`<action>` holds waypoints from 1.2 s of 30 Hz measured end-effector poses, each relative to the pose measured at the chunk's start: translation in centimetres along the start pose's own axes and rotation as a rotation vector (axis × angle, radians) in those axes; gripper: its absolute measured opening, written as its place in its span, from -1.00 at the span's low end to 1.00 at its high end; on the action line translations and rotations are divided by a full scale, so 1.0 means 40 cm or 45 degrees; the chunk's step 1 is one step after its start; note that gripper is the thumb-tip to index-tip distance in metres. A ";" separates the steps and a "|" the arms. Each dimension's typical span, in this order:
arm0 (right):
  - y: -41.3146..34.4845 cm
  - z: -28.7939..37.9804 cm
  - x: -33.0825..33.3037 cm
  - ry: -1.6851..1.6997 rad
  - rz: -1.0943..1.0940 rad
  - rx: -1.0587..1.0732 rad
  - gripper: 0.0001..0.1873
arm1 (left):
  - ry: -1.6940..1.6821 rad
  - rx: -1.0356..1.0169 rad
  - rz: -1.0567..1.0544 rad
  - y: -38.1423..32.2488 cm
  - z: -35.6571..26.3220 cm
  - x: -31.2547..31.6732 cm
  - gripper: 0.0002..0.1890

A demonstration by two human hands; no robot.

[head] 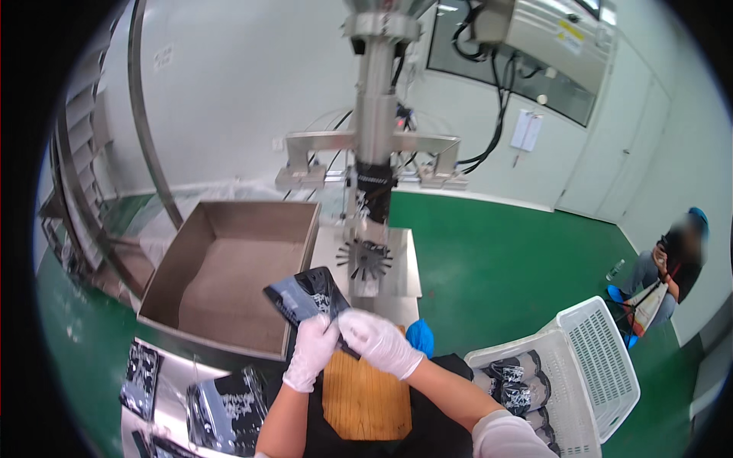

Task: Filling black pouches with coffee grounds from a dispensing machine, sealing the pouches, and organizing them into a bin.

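Between my two white-gloved hands is a black and blue-grey plastic pouch [309, 292] bearing white print, tilted above a wooden board [366, 401]. My left hand [312, 346] grips its lower edge. At the right edge of the pouch, my right hand [375, 340] pinches with thumb and fingers; exactly what it pinches is hidden. Just beyond the pouch stands a steel packaging machine with a vertical tube [375, 126]. Black film [375, 192] wraps the tube's lower part, and a black fingered wheel [365, 260] sits below that.
To the left is a deep steel bin [252, 275]. Flat stacks of pouches [226, 409] lie on a steel table [172, 378]. A white plastic crate [564, 378] at right holds several filled packs [515, 383]. A person [676, 269] crouches by the right wall, near a bottle [615, 269].
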State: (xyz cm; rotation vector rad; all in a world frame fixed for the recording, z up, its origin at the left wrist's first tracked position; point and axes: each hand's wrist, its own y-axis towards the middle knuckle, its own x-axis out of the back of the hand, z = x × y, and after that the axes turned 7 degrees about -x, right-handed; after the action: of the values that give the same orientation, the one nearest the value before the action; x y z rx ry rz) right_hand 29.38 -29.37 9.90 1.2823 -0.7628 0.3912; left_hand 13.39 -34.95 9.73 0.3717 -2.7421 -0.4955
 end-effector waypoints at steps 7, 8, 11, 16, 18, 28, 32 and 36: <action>-0.062 -0.021 -0.067 1.113 0.070 -0.705 -0.58 | 1.357 -0.839 0.516 -0.091 -0.142 -0.089 -0.88; -0.093 0.007 -0.058 1.062 0.093 -0.672 -0.59 | 1.238 -0.981 0.563 -0.121 -0.174 -0.101 -0.89; -0.236 0.084 -0.023 0.925 0.160 -0.579 -0.61 | 1.162 -1.358 0.649 -0.249 -0.257 -0.147 -0.91; -0.405 0.182 0.024 0.647 0.235 -0.485 -0.64 | 1.145 -1.531 0.648 -0.327 -0.343 -0.150 -0.86; -0.354 0.194 0.057 0.552 0.274 -0.451 -0.64 | 1.178 -1.550 0.640 -0.352 -0.360 -0.150 -0.85; -0.025 0.244 0.230 0.007 0.731 -0.428 -0.63 | 1.410 -0.879 0.247 -0.214 -0.349 0.036 -0.75; 0.046 0.340 0.373 -0.357 0.985 0.127 -0.57 | 0.566 -0.702 0.134 -0.155 -0.352 0.169 -0.83; 0.062 0.243 0.423 -0.540 0.608 0.417 -0.79 | 0.286 -0.480 0.488 -0.076 -0.362 0.200 -0.78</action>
State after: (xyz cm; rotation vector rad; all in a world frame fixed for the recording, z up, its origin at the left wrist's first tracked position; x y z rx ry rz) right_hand 36.78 -40.45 24.36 1.5071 -1.4208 0.6579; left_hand 11.92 -44.39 23.58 -0.1793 -2.3531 -0.7881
